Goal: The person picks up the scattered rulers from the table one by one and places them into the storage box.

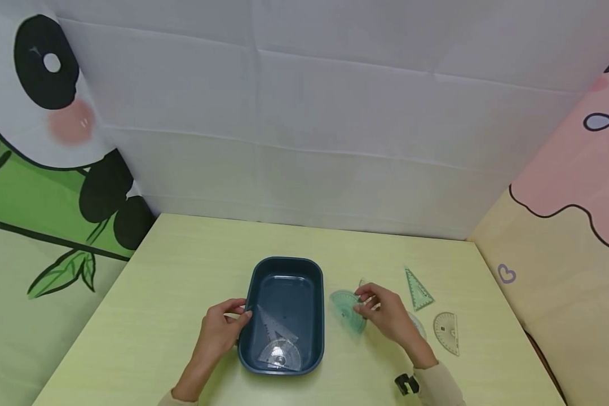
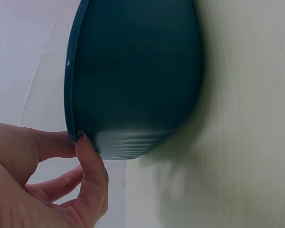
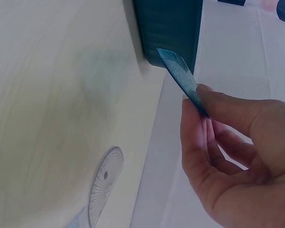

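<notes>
My left hand pinches the left rim of a dark blue rectangular basin between thumb and fingers; the same rim shows close up in the left wrist view. Inside the basin lie a clear set square and a clear protractor, overlapping. Just right of the basin, my right hand pinches a green translucent protractor by its edge. In the right wrist view that protractor is tilted and held above the table, between thumb and fingertips.
Right of my right hand, a green set square and a clear protractor lie on the pale yellow table. Another clear piece is partly hidden by the right hand. A white cloth wall stands behind the table.
</notes>
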`<action>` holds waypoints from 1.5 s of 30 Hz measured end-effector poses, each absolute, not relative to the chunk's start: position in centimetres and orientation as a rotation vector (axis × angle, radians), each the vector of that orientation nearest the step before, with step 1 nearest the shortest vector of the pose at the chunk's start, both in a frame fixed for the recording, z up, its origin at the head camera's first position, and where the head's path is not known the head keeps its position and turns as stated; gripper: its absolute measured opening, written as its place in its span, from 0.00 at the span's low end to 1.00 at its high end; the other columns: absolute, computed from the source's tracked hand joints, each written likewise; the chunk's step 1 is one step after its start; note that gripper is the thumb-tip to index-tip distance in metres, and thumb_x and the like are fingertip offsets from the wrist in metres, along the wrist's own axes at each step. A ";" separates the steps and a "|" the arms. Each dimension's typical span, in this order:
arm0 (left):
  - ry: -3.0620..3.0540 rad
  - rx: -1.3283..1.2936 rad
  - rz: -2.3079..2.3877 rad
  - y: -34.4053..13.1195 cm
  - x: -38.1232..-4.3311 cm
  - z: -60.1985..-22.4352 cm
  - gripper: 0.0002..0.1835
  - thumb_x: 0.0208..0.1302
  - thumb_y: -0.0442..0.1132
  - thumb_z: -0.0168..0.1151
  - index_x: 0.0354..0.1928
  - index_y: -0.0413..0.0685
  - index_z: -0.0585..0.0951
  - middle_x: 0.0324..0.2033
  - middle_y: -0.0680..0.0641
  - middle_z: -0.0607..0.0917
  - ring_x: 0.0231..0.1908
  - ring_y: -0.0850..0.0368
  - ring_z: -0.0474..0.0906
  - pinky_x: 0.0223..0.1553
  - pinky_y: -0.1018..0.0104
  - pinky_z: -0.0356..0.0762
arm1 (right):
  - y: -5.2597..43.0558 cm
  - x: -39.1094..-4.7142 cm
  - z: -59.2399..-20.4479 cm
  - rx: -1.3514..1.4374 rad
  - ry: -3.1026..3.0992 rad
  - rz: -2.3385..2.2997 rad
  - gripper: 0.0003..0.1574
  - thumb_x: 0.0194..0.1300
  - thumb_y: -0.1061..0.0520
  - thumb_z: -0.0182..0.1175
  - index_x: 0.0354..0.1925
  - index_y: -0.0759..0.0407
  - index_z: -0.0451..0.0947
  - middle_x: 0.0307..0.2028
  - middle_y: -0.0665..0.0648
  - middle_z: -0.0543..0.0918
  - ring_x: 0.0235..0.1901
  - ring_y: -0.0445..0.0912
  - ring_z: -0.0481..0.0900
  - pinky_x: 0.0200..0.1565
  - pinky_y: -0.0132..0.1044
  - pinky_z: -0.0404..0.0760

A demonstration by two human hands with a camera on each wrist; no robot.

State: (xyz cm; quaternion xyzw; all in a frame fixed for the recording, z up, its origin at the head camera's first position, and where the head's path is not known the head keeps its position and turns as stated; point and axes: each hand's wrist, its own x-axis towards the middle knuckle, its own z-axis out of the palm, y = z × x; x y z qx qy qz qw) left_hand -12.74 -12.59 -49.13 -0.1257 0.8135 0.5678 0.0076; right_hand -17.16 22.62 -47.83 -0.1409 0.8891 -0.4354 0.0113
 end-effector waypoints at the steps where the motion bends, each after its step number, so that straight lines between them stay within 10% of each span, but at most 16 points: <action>1: 2.543 -0.392 1.775 -12.6 -12.8 -49.2 0.18 0.65 0.30 0.67 0.56 0.31 0.82 0.40 0.39 0.83 0.29 0.52 0.82 0.21 0.61 0.82 | 22.6 -17.2 -47.7 -0.427 2.774 -1.364 0.14 0.62 0.66 0.72 0.46 0.62 0.82 0.37 0.54 0.82 0.34 0.45 0.82 0.36 0.33 0.82; 45: 2.537 -0.395 1.760 -12.6 -12.9 -49.5 0.18 0.66 0.30 0.67 0.56 0.32 0.82 0.41 0.40 0.83 0.30 0.50 0.82 0.21 0.62 0.81 | 17.7 -18.7 -45.8 -0.414 2.711 -1.502 0.15 0.63 0.62 0.72 0.48 0.61 0.83 0.39 0.55 0.84 0.35 0.45 0.83 0.33 0.32 0.82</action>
